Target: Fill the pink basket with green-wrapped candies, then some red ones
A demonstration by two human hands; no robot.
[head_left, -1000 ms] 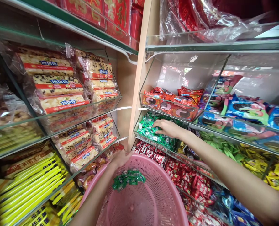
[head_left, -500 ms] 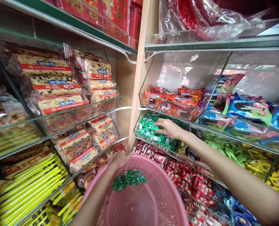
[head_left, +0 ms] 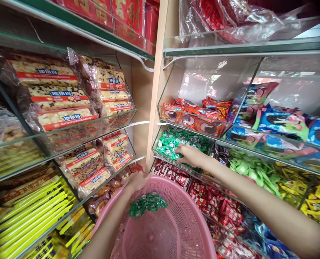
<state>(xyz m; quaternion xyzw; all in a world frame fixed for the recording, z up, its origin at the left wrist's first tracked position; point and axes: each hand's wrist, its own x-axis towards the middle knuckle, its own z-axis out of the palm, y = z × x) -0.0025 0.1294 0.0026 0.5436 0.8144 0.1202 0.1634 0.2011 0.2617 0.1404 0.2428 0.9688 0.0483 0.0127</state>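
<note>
My left hand (head_left: 137,180) grips the far rim of a pink mesh basket (head_left: 181,223) held low in front of me. Several green wrapped candies (head_left: 147,203) lie inside it near that rim. My right hand (head_left: 191,155) reaches into a clear shelf bin full of the same green candies (head_left: 176,140); its fingers are curled down around a bunch of them at the bin's front.
Red snack packs (head_left: 200,118) fill the bin above, small red packets (head_left: 216,205) the bin below. Light green and yellow sweets (head_left: 251,169) lie to the right. Wrapped nougat bars (head_left: 60,93) and yellow packs (head_left: 36,212) fill the left shelves. Glass bin fronts jut out.
My right hand has drawn back toward the bin's front edge and lower, fingers closing over green candies. The basket and left hand have barely moved.
</note>
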